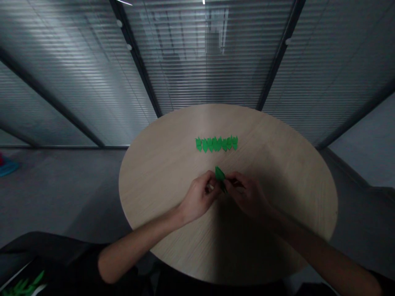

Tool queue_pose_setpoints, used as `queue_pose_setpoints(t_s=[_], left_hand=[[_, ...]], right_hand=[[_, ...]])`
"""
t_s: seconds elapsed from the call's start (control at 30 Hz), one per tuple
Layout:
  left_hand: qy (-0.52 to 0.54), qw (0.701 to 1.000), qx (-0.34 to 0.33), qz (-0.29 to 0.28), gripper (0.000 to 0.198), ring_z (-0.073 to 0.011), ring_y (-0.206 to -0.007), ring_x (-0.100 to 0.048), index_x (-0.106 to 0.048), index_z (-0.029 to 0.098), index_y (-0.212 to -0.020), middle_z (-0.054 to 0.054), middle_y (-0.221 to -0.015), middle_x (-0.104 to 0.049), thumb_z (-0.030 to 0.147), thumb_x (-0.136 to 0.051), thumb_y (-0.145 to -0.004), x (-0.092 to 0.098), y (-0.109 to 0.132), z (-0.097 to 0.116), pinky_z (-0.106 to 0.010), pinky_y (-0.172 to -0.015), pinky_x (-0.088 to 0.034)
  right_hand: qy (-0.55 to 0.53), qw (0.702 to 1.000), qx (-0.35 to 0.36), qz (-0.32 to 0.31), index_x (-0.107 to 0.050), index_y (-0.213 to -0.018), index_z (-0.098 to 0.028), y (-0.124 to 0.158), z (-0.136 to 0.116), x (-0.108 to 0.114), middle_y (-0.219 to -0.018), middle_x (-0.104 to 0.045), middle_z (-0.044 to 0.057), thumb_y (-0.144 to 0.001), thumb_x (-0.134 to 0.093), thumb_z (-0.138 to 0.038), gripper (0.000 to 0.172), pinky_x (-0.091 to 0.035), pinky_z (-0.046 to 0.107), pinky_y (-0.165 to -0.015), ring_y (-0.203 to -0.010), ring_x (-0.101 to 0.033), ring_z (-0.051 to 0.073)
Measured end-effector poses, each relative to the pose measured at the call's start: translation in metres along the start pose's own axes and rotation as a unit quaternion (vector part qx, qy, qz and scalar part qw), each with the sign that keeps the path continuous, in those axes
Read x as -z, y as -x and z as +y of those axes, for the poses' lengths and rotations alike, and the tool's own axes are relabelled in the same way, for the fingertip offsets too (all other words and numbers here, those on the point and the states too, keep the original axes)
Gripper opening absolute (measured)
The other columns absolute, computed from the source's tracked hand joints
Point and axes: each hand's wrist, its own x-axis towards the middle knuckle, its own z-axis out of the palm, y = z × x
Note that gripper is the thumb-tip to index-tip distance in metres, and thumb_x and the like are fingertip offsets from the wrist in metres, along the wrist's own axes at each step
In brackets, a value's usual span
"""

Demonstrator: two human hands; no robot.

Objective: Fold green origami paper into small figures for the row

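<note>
A small green folded-paper piece (219, 174) with a pointed top is pinched between both hands above the middle of the table. My left hand (199, 195) grips it from the left, thumb and fingers closed at its edge. From the right, my right hand (247, 195) holds its lower side in a closed pinch. The bottom of the piece is dark and partly hidden by the fingers. Beyond the hands, a row of several similar green folded-paper pieces (219, 144) lies on the round wooden table (160, 172), side by side.
At the lower left, more green pieces (24, 285) lie in something dark with a pale edge. Glass panels with blinds (212, 78) stand behind the table. A blue and red object (8, 166) sits on the floor at far left. Shadow covers the table's near right part.
</note>
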Motion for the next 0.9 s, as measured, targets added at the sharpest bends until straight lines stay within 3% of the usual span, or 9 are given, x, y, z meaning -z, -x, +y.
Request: queue_pose_setpoints(t_s=[0.37,0.53,0.67,0.9], left_hand=[[0.01,1.0,0.01,-0.028,0.011,-0.0126,-0.065,-0.056,-0.048,0.017,-0.089,-0.003,-0.077,-0.059,0.025,-0.047,-0.097,-0.0007,0.002,-0.0028,-0.025,-0.054,-0.045],[0.053,0.998,0.025,-0.016,0.019,-0.0116,-0.065,-0.057,-0.051,0.016,-0.091,-0.001,-0.079,-0.056,0.034,-0.055,-0.097,-0.0034,0.0004,0.0005,-0.023,-0.053,-0.046],[0.086,0.996,0.032,-0.011,0.017,-0.0113,-0.067,-0.06,-0.055,0.015,-0.098,-0.001,-0.082,-0.058,0.031,-0.058,-0.095,-0.0052,-0.001,-0.0024,-0.022,-0.056,-0.05],[0.172,0.984,0.055,-0.006,0.019,-0.0088,-0.059,-0.055,-0.054,0.015,-0.092,0.002,-0.073,-0.053,0.033,-0.058,-0.096,-0.008,-0.0029,-0.0057,-0.021,-0.055,-0.052]], right_hand=[[0.006,1.0,0.002,-0.023,-0.067,-0.085,-0.02,-0.0015,-0.0035,0.0032,-0.076,-0.072,0.001,-0.095,-0.062,-0.035,0.019,-0.053,0.027,-0.063,-0.068,-0.069,0.017],[-0.025,0.999,-0.027,-0.001,-0.066,-0.085,-0.02,-0.0028,-0.0005,0.0022,-0.076,-0.071,0.001,-0.096,-0.058,-0.033,0.019,-0.053,0.026,-0.062,-0.068,-0.068,0.016],[-0.056,0.997,-0.059,-0.015,-0.066,-0.086,-0.02,-0.0036,-0.0005,0.0025,-0.079,-0.071,0.002,-0.096,-0.058,-0.034,0.019,-0.054,0.026,-0.066,-0.071,-0.069,0.016],[-0.077,0.994,-0.079,-0.02,-0.066,-0.085,-0.021,-0.0039,0.0001,0.0022,-0.079,-0.071,0.003,-0.093,-0.061,-0.035,0.017,-0.053,0.028,-0.067,-0.072,-0.068,0.017]])
